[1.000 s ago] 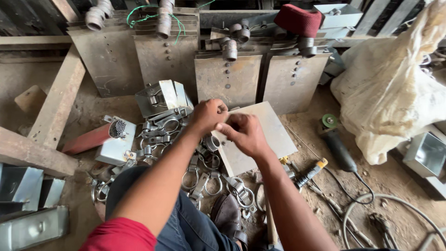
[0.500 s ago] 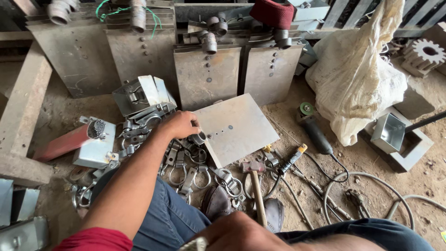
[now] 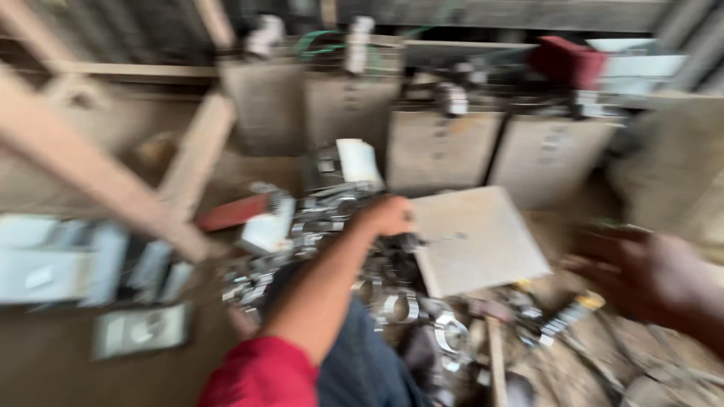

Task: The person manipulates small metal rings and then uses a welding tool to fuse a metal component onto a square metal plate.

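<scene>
The head view is heavily blurred by motion. My left hand [image 3: 388, 215] rests with curled fingers at the left edge of a flat square metal plate [image 3: 483, 241] lying on the ground, beside a heap of shiny metal clamps [image 3: 332, 218]. What it grips, if anything, is lost in the blur. My right hand [image 3: 648, 275] hovers apart at the right, fingers spread toward the plate, with nothing visible in it. A red sleeve covers my left upper arm.
Upright metal plates [image 3: 445, 151] lean along the back. A wooden beam [image 3: 83, 173] crosses the left. Grey metal boxes [image 3: 53, 264] lie at the left, a red cylinder [image 3: 230, 212] beside the clamps, and tools with yellow handles [image 3: 566, 316] at the lower right.
The camera has swung left and blurred. My right hand has come up from the bottom edge to the right side of the plate. My left hand stays at the plate's left edge.
</scene>
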